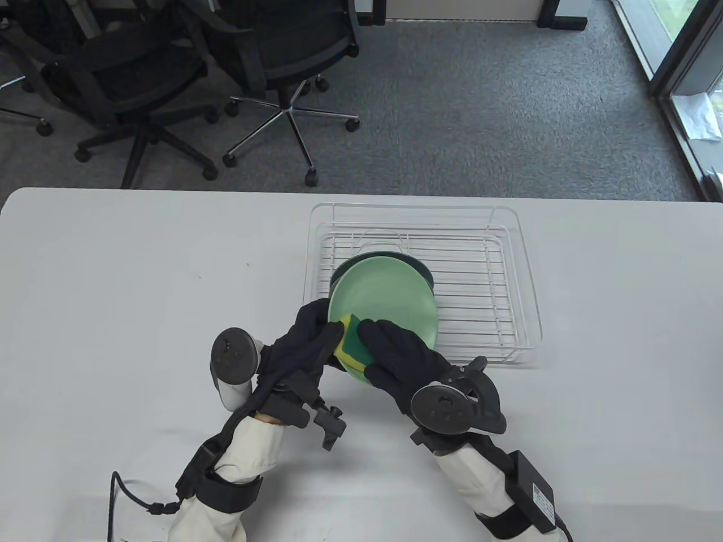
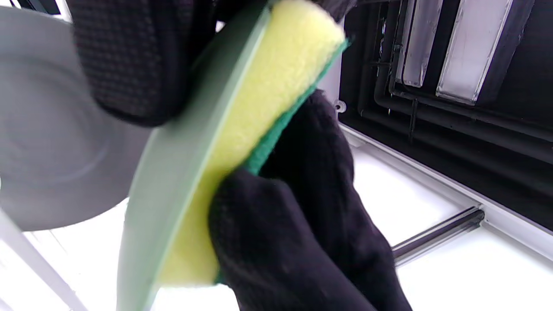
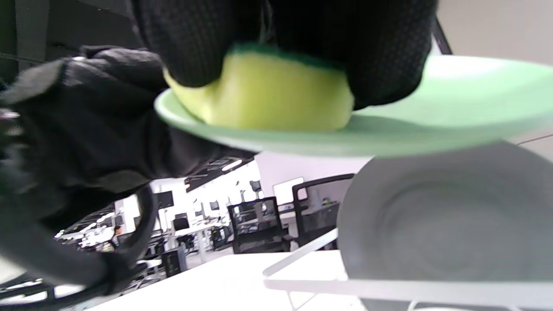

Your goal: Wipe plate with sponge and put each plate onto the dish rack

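My left hand (image 1: 308, 339) grips the near-left rim of a light green plate (image 1: 390, 299), held tilted above the front left of the white wire dish rack (image 1: 508, 339). My right hand (image 1: 390, 353) holds a yellow and green sponge (image 1: 351, 339) pressed against the plate's near face. In the left wrist view the sponge (image 2: 255, 112) lies flat against the plate (image 2: 173, 181). In the right wrist view my fingers curl over the sponge (image 3: 263, 90) on the plate (image 3: 453, 103). A dark plate (image 1: 421, 265) stands in the rack behind; it shows grey in the right wrist view (image 3: 449, 224).
The rack sits at the middle right of the white table (image 1: 141, 282). Black office chairs (image 1: 152, 73) stand on the carpet beyond the table's far edge. A black power brick (image 1: 534, 488) is strapped to my right forearm.
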### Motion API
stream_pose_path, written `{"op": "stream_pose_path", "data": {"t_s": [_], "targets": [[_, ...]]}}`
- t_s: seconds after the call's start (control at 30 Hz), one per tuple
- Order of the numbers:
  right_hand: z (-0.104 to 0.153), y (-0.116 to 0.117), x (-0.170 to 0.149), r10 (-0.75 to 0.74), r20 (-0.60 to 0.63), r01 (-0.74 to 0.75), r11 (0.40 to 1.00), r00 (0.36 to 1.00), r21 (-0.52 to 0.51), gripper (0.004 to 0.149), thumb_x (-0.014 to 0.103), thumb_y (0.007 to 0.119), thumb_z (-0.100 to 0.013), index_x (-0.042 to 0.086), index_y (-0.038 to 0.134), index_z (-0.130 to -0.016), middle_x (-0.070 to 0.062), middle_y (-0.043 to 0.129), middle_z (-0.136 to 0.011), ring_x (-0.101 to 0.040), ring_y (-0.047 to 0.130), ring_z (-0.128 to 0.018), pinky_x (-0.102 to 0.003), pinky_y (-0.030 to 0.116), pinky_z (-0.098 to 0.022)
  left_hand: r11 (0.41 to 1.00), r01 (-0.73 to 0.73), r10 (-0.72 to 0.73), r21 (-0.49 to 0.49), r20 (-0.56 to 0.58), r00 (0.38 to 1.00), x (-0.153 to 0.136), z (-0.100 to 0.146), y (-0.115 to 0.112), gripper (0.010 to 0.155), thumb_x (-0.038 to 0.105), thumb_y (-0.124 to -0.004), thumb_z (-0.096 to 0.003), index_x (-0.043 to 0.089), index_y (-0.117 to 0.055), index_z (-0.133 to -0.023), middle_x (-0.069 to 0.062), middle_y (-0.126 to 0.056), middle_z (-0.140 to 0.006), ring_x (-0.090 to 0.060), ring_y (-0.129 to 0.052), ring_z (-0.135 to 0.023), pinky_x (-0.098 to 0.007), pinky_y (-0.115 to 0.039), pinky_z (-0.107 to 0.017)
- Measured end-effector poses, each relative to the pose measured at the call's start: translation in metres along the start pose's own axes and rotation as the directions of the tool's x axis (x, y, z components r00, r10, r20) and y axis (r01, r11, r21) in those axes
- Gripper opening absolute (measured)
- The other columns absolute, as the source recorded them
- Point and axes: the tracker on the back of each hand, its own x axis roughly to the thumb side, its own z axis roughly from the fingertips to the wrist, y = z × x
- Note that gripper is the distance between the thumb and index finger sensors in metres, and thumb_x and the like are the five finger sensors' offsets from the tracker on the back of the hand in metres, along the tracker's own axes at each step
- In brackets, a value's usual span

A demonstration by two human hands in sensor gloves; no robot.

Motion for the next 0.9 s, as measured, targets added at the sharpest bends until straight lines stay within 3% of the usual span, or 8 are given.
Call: {"op": "stream_pose_path", "data": {"t_s": [0.17,0.37,0.6,0.7,0.9], "targets": [[0.001,0.002,-0.011,0.082,-0.058,-0.086,0.994,0.995,-0.072,0.073,0.035,0.083,-0.051,0.014,0.050,-0.113,-0.020,0.074,-0.102,-0.038,0.084,-0.084,-0.042,0.081,-0.057,0.993,0.020,-0.019,-0.114,0.006,1.000,0.000,-0.002,-0.007,0.057,0.026,-0.066,-0.0610,-0.008,-0.056,-0.105,-0.041,-0.078,-0.089,-0.048,-0.095,-0.067,-0.036,-0.096,-0.034],[0.002,0.000,-0.022,0.129,-0.146,-0.145,0.984,0.981,-0.103,0.075,0.035,0.082,-0.052,0.007,0.050,-0.113,-0.025,0.072,-0.101,-0.041,0.082,-0.083,-0.045,0.080,-0.056,0.971,0.141,-0.132,-0.192,0.057,0.990,0.005,-0.003,-0.016,0.057,0.027,-0.069,-0.0605,-0.006,-0.057,-0.105,-0.040,-0.079,-0.088,-0.047,-0.096,-0.066,-0.034,-0.096,-0.034],[0.005,-0.005,-0.046,0.163,-0.271,-0.188,0.980,0.949,-0.069,0.075,0.037,0.081,-0.053,-0.001,0.054,-0.112,-0.031,0.074,-0.097,-0.048,0.082,-0.076,-0.049,0.080,-0.053,0.967,0.151,-0.137,-0.205,0.080,0.987,0.006,-0.002,-0.021,0.057,0.026,-0.071,-0.0596,-0.007,-0.057,-0.104,-0.040,-0.079,-0.089,-0.048,-0.096,-0.067,-0.036,-0.095,-0.038],[0.005,-0.005,-0.053,0.228,-0.293,-0.236,0.972,0.928,0.009,0.076,0.038,0.081,-0.052,-0.006,0.060,-0.110,-0.032,0.079,-0.091,-0.046,0.086,-0.070,-0.047,0.081,-0.050,0.973,0.154,-0.141,-0.173,0.083,0.986,0.007,-0.002,-0.019,0.058,0.026,-0.071,-0.0595,-0.007,-0.056,-0.104,-0.040,-0.079,-0.088,-0.048,-0.097,-0.066,-0.035,-0.096,-0.038],[0.000,-0.004,-0.051,0.297,-0.242,-0.228,0.934,0.924,0.275,0.076,0.043,0.081,-0.052,-0.010,0.068,-0.104,-0.030,0.086,-0.082,-0.041,0.091,-0.061,-0.043,0.084,-0.044,0.989,0.146,-0.144,-0.038,0.064,0.988,0.002,-0.001,-0.007,0.058,0.027,-0.072,-0.0589,-0.010,-0.057,-0.102,-0.039,-0.082,-0.086,-0.045,-0.099,-0.063,-0.032,-0.097,-0.036]]}}
